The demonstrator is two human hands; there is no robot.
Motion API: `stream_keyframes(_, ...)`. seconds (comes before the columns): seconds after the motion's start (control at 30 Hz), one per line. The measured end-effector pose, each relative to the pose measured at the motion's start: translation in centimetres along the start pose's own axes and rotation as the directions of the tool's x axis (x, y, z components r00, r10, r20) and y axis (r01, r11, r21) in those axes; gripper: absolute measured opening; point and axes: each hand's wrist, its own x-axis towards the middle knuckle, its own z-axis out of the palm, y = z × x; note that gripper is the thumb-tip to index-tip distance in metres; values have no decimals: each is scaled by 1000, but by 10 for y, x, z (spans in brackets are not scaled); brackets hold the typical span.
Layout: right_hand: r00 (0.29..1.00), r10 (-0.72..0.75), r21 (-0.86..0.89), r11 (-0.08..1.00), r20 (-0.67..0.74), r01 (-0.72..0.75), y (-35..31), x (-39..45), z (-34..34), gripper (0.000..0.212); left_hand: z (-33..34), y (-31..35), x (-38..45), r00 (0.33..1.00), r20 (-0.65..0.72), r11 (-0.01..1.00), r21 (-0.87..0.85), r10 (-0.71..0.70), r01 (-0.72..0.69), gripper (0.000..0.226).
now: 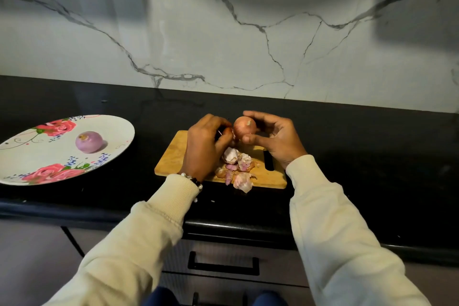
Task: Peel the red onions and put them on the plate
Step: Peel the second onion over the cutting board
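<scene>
1. The unpeeled onion (244,127) is held above the cutting board (173,156) in the right hand (273,139), curled around it between thumb and fingers.
2. The left hand (206,144) is closed at the onion's left side; whether skin or a small tool is pinched cannot be told.
3. Dry skin is best lifted from one end and dropped onto the peel pile (236,166).
4. One peeled onion (89,141) already lies on the plate (29,156), well apart to the left.
</scene>
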Motion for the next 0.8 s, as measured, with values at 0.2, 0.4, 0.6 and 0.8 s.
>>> stream_keyframes(0.2, 993, 112, 96, 989, 44, -116, 2, 1, -9, 53, 0, -4, -1, 999, 46, 1000, 16, 3, -4, 18)
stream_keyframes(0.4, 986, 153, 46, 987, 63, -156, 1, 0, -9, 51, 2, -5, 1, 1000, 8, 995, 92, 30, -31, 15)
stream_keyframes(0.6, 987, 140, 16, 990, 83, -141, -4, -3, -8, 50, 1, -2, 0, 991, 100, 996, -14, 87, -86, 20)
stream_keyframes(0.8, 990, 109, -67, 992, 90, -103, -5, -4, -5, 52, 0, 0, 1, 992, 106, 995, -84, 65, -56, 18)
